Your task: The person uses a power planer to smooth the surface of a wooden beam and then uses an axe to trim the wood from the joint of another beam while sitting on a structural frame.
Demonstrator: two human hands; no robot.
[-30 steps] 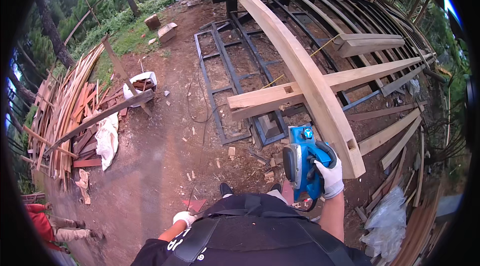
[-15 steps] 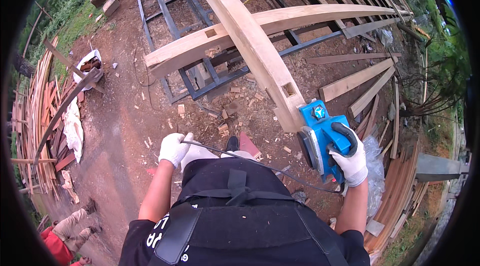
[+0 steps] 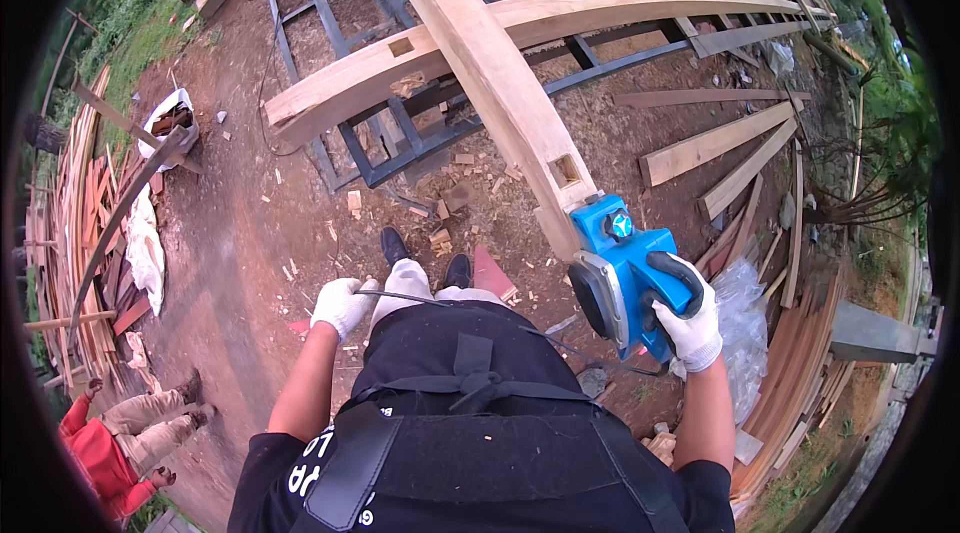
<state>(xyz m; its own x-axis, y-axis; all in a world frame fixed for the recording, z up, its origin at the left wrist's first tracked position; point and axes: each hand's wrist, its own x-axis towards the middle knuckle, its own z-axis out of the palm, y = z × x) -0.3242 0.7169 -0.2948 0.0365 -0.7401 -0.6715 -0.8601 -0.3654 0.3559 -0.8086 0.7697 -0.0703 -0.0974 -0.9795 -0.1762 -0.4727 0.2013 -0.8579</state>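
A blue electric hand planer (image 3: 632, 268) is gripped at its black rear handle by my gloved right hand (image 3: 692, 323). Its front end is at the near end of a long squared timber beam (image 3: 490, 78); whether it touches the wood I cannot tell. A square mortise (image 3: 565, 170) is cut near that end. In a white glove, my left hand (image 3: 343, 308) is closed around the planer's black power cord (image 3: 412, 297), which runs across my front toward the tool. The beam lies across a second timber (image 3: 590, 13), which has its own mortise.
A dark metal frame (image 3: 425, 158) supports the timbers. Wood offcuts (image 3: 440, 236) and chips litter the ground around my feet. Loose boards (image 3: 715, 143) and stacked planks (image 3: 785, 398) lie to the right. On the left are a wood pile (image 3: 88, 223) and a person in red (image 3: 110, 468).
The planer and my right hand have shifted slightly left. The beams sit higher and a little left in view. Both my shoes now show, and more of the person in red.
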